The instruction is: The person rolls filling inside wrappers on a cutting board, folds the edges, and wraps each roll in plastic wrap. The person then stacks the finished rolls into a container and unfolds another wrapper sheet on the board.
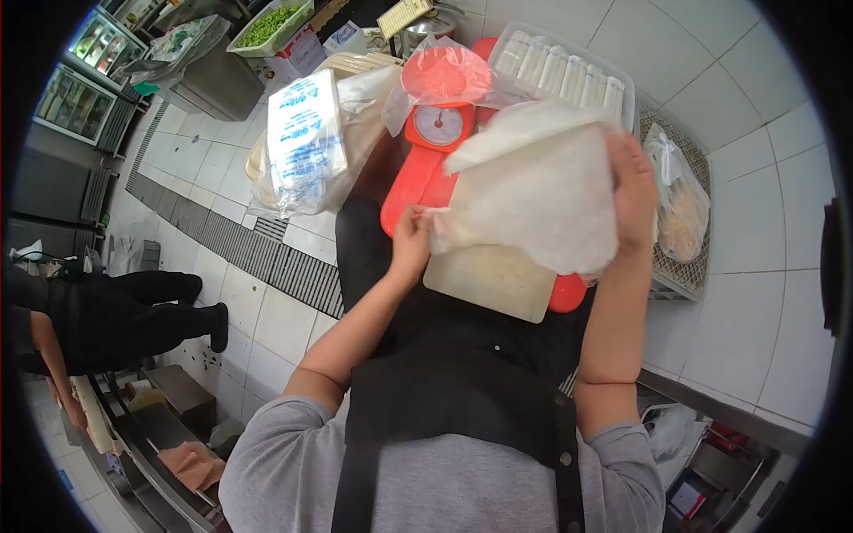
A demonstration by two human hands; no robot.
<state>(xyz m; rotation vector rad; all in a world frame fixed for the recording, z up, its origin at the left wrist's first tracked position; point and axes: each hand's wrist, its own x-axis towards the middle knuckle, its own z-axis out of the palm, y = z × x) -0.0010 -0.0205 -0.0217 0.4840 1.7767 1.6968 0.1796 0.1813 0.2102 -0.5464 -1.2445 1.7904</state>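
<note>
A whitish translucent plastic sheet or bag (542,195) is spread between my hands. My left hand (411,242) pinches its lower left corner. At its right edge is my right hand (632,186), blurred, with its fingers curled over the sheet's upper right. Under the sheet lies a pale rectangular board (493,280), partly covered. Behind my left hand stands a red scale (439,126) with a round dial, its pan covered by clear plastic. Red surfaces (418,182) show beneath the scale and beside the board.
A clear bin (569,75) holds several white wrapped rolls. Bagged food (682,200) sits in a crate at right. A blue-printed plastic pack (306,133) lies at left. A tray of chopped greens (271,27) is farther back. Another person (115,315) stands at far left.
</note>
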